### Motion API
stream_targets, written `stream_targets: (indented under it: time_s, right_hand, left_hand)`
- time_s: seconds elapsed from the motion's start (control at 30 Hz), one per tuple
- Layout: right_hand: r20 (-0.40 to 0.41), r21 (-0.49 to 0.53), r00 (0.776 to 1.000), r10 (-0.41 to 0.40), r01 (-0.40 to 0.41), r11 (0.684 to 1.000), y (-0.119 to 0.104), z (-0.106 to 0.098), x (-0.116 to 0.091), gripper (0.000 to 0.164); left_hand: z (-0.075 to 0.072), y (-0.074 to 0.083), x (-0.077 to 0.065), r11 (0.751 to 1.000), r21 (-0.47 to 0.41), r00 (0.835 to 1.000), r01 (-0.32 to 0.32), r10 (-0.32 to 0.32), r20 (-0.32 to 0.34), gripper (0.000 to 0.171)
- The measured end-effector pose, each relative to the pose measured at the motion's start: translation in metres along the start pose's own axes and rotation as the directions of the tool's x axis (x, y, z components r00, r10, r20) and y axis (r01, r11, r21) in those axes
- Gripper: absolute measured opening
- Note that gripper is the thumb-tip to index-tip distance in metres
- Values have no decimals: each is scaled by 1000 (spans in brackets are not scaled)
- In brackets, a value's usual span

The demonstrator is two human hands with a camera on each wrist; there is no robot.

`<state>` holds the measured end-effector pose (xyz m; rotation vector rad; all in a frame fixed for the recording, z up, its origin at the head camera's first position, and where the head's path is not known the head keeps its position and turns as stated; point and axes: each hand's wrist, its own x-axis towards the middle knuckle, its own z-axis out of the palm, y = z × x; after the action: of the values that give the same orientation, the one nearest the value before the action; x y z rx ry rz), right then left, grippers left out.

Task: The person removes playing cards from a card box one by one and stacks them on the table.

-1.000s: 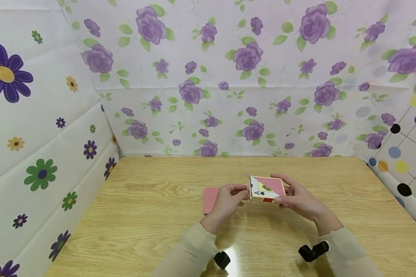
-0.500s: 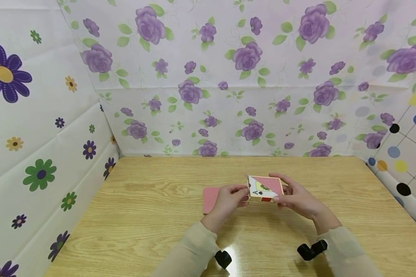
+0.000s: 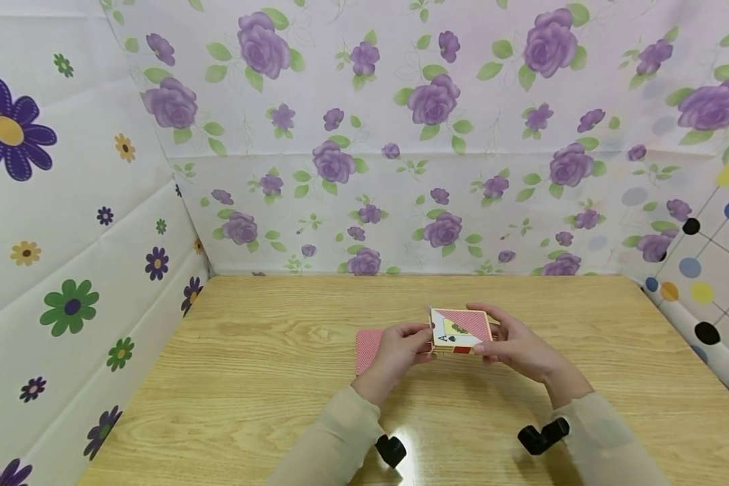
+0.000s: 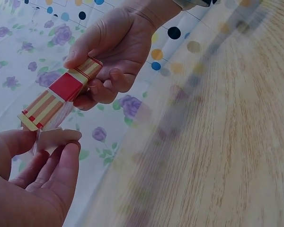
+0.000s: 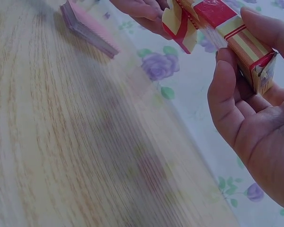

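A playing card box (image 3: 462, 329) with an ace of spades and a red back pattern is held above the table. My right hand (image 3: 519, 351) grips its right end, thumb along the near edge and fingers behind. My left hand (image 3: 397, 351) pinches at the box's left end, where an open flap (image 4: 59, 137) sticks out in the left wrist view. Just beyond the left hand, a red-backed deck of cards (image 3: 367, 345) lies on the table, partly covered by that hand. In the right wrist view the deck (image 5: 87, 30) shows its stacked edges. The box's inside is hidden.
The wooden table (image 3: 267, 378) runs back to a floral cloth wall (image 3: 389, 189). Another patterned cloth (image 3: 127, 270) stands along the left side, and a dotted one (image 3: 705, 263) on the right. Black wrist cameras (image 3: 543, 437) sit by the sleeves.
The right hand and the card box have shifted slightly left, toward the left hand. The left hand stays nearly in place, and the deck has not moved.
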<state>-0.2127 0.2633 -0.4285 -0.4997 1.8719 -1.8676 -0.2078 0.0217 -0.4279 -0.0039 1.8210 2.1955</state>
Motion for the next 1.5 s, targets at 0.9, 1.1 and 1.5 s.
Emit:
stream_targets:
  time_s: [0.9,1.1,1.5]
  right_hand:
    - [-1,-19,1000,14,-14,1000,1,-2,6,76]
    - [-8,-16,1000,25,-25,1000,2,-2,5,80]
    - [-4,-14,1000,15,-15,1000,5,-4,3,76]
  left_hand:
    - [-9,-1,3,1000,-6,1000,-7,7,4,20]
    - [-11,-2,2,1000,-17,1000,-2,2,14,20]
    - [-14,1,-2,1000,-9,1000,12,-11,10,19]
